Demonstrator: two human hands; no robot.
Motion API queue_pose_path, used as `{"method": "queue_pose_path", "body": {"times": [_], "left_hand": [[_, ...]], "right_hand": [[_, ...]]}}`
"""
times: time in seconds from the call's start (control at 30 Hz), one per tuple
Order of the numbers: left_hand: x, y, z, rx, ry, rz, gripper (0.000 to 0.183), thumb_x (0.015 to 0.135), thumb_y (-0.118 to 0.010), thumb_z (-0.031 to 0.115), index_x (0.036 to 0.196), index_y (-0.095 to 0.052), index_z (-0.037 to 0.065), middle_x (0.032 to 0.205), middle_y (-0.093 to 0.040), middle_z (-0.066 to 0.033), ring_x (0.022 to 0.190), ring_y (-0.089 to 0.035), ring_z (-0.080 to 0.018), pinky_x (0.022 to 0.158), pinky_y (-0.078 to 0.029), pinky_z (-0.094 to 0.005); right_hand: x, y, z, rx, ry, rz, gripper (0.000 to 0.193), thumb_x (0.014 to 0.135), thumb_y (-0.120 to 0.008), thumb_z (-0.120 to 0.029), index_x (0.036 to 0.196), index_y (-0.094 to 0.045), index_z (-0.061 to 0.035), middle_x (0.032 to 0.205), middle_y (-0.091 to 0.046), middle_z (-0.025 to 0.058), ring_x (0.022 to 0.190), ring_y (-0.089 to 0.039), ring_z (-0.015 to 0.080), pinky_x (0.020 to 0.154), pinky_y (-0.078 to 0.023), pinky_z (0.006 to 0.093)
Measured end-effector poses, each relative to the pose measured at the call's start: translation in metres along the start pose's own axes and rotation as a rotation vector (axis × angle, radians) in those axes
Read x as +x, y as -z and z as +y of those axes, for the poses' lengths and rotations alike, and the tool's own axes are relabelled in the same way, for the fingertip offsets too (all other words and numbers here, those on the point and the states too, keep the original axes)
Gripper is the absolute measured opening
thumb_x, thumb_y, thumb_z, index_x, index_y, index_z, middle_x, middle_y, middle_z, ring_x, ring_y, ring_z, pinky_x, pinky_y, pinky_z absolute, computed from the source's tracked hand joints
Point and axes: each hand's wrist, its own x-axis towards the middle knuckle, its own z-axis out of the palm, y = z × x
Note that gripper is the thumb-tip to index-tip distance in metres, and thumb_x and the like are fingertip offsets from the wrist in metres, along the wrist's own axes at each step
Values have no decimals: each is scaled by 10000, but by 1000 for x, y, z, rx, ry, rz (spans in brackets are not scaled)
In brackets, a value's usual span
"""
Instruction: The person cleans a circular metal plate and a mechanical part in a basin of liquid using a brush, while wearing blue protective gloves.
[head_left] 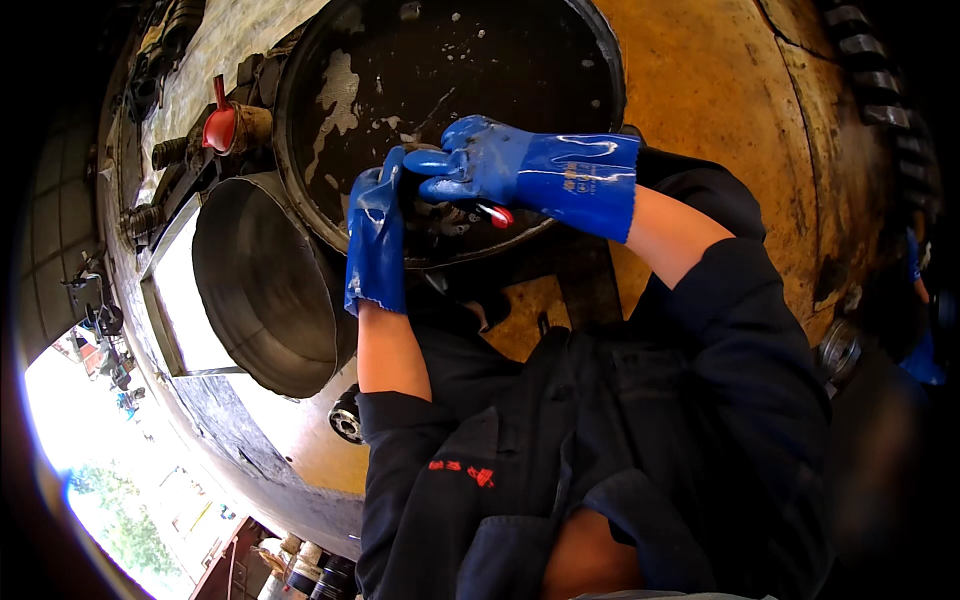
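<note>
Both my hands wear long blue rubber gloves, wet and shiny, and meet over the near part of a wide round black basin (pixel 300 130). My left hand (pixel 375 205) is upright at the basin's near left, its fingers bent toward the other glove; what they hold is hidden. From the right comes my right hand (pixel 478 165), fingers curled, its fingertips close to the left hand's. A red-and-white handle end (pixel 500 216) sticks out beneath the right glove; the rest of that tool is covered. Dark liquid with pale foam patches (pixel 340 95) shows in the basin.
Left of the basin stands a large open metal drum (pixel 265 290), tilted toward me. A red scoop (pixel 220 125) rests beyond it among dark metal parts. A ring-shaped metal part (pixel 347 415) lies by my left elbow. Brown stained floor (pixel 720 90) extends at right.
</note>
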Motion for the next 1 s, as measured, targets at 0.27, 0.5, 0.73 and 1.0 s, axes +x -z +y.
{"method": "queue_pose_path", "body": {"times": [0.27, 0.5, 0.73, 1.0], "left_hand": [[-24, 17, -26, 219, -206, -1, 326, 1089, -571, 193, 1349, -670, 24, 1104, -757, -154, 981, -713, -240, 895, -552, -356], [-24, 9, -33, 693, -485, 13, 523, 1024, -510, -33, 1532, -504, 91, 1297, -692, -253, 1180, -690, -391, 1017, -545, -421], [12, 17, -70, -181, -73, 53, 455, 1101, -529, 360, 1363, -627, 2, 1198, -733, -152, 1018, -708, -268, 939, -578, -356], [-2, -13, -24, -846, 266, 86, 473, 1037, -640, 362, 1360, -658, 17, 1277, -719, -156, 1143, -687, -306, 1020, -565, -426]], "right_hand": [[20, 31, -22, 573, -691, -101, 230, 962, -673, -344, 1081, -780, -179, 945, -785, 46, 853, -753, 219, 860, -624, 367], [1, 27, 21, 937, -880, -37, 423, 867, -700, -513, 940, -770, -102, 787, -700, 40, 713, -626, 156, 697, -515, 371], [29, 39, -24, 1017, -716, -7, 426, 867, -630, -518, 890, -768, -115, 693, -623, 49, 661, -593, 186, 637, -465, 365], [34, 30, -8, 902, -1167, 104, 394, 896, -604, -409, 942, -749, -45, 834, -738, 149, 796, -711, 292, 776, -551, 408]]}}
